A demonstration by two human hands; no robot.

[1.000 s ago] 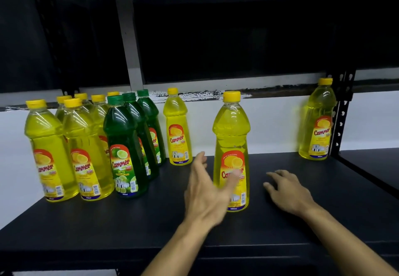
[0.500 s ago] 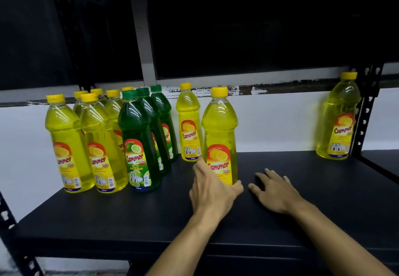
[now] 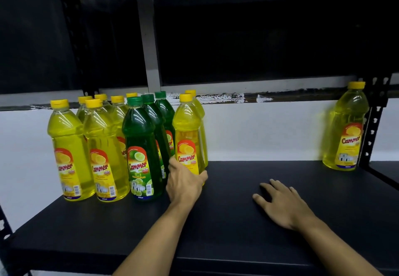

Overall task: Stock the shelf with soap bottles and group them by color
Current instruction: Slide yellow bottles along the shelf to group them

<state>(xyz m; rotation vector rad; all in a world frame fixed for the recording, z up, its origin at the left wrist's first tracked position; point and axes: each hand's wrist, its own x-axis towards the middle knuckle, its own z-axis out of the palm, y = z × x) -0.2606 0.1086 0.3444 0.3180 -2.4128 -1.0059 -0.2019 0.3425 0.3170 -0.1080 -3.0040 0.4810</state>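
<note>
My left hand [image 3: 185, 182] grips the base of a yellow soap bottle [image 3: 187, 133] standing upright on the black shelf [image 3: 237, 221], right beside a row of three green bottles [image 3: 141, 146]. Another yellow bottle [image 3: 199, 107] stands just behind the held one. Left of the green row stand several yellow bottles [image 3: 67, 146] in a cluster. A lone yellow bottle [image 3: 347, 129] stands at the shelf's far right. My right hand [image 3: 282, 202] lies flat on the shelf with its fingers spread, holding nothing.
A black perforated upright post [image 3: 374, 124] rises right of the lone bottle. A white wall [image 3: 259, 131] closes the shelf's back. The upper shelf level [image 3: 237, 38] is dark. A bare stretch of shelf lies between the held bottle and the far-right bottle.
My left hand closed on the yellow bottle's base and slid it left and back, up against the green row. The right hand stayed flat on the shelf.
</note>
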